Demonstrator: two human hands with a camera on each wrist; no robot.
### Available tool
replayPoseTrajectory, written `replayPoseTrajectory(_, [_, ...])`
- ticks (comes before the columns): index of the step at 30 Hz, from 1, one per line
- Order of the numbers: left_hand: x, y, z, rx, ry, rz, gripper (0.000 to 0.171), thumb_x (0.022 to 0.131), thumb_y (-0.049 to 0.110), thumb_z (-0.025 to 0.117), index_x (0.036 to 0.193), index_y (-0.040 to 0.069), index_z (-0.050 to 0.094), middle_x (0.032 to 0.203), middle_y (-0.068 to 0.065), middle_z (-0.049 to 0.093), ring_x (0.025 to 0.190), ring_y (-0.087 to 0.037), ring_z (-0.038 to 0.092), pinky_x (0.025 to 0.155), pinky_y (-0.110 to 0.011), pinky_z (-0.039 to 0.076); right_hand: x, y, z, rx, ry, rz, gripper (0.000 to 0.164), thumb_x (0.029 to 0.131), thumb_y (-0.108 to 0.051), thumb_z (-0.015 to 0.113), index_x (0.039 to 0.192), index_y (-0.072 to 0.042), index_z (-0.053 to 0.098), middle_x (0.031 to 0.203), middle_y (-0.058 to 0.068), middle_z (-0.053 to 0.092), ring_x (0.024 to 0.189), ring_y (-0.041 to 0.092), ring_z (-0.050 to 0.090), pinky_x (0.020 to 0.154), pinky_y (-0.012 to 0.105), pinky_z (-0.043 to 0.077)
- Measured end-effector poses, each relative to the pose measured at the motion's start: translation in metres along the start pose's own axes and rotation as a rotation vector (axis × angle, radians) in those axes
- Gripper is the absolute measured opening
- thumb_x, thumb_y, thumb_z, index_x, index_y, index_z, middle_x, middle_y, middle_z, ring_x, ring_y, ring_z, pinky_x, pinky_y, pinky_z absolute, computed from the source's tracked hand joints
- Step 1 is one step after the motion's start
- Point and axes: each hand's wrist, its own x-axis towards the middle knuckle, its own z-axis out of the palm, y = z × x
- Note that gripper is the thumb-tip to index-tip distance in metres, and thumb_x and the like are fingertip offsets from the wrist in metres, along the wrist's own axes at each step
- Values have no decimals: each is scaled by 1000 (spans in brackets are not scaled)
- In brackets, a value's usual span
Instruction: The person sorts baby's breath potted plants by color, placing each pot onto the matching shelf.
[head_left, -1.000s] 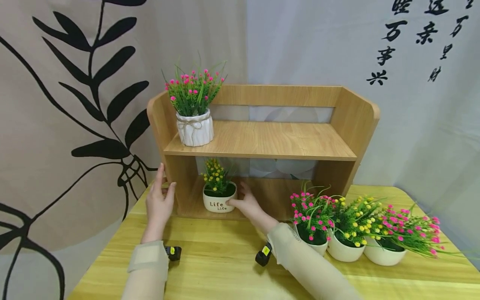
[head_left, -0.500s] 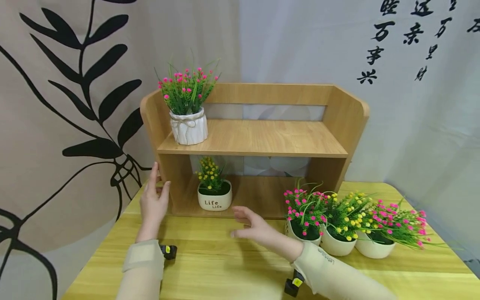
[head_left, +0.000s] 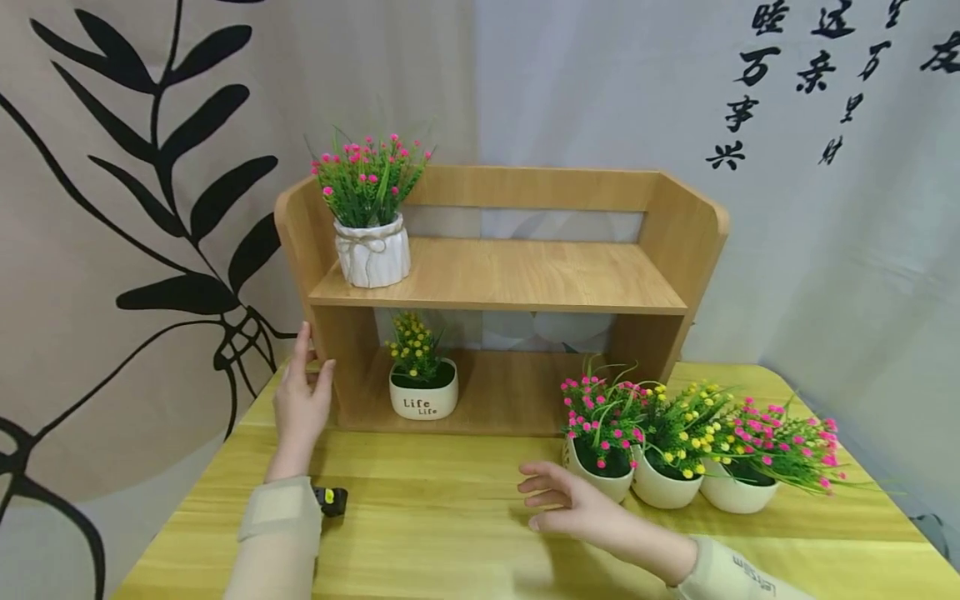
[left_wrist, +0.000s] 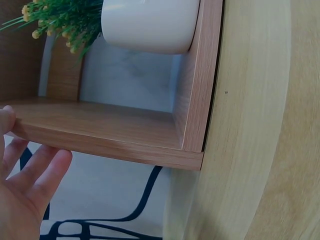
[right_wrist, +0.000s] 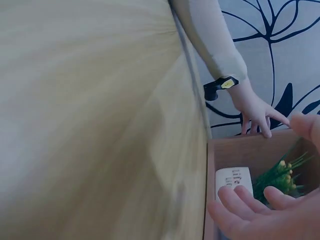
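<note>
My left hand (head_left: 300, 408) rests against the left side panel of a two-tier wooden shelf (head_left: 495, 275). Its fingers (left_wrist: 50, 167) lie along the panel's outer face, and the thumb is by the front edge. On the lower tier, toward the left, stands a white "Life" flowerpot (head_left: 423, 402) with yellow artificial flowers. My right hand (head_left: 573, 504) hovers over the table in front of the shelf, fingers loosely bent and nothing held. It is nearest to a white pot of pink flowers (head_left: 603, 467).
A white pot tied with twine (head_left: 372, 252), holding pink flowers, stands at the upper tier's left end. Right of the pink-flowered pot on the table (head_left: 420, 533) are a yellow-flowered pot (head_left: 667, 483) and another pink-flowered one (head_left: 738, 492). A patterned curtain (head_left: 585, 83) hangs behind.
My right hand has let go of the "Life" pot and moved right and toward me, near the table pots. The left hand stays at the shelf's side. The head view has shifted slightly.
</note>
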Motion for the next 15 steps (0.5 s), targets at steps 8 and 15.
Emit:
replayPoseTrajectory(8, [1,-2,0,5,-7,-29,72,96,11,61,154,34,24,121,-27,57,83,-46,64,71,-57,51,-35,-2,-18,-67,42,-21,58,89,-6,65,138,12,39,127,34,49,112,51,52,86,26,51])
replayPoseTrajectory(15, [0,-1,1,4,-11,-26,72,96,10,60,154,34,24,124,-27,55,83,-45,63,70,-57,51,-58,-5,-38,-166,141,4,56,89,-8,67,135,12,42,127,32,50,110,44,55,82,27,52])
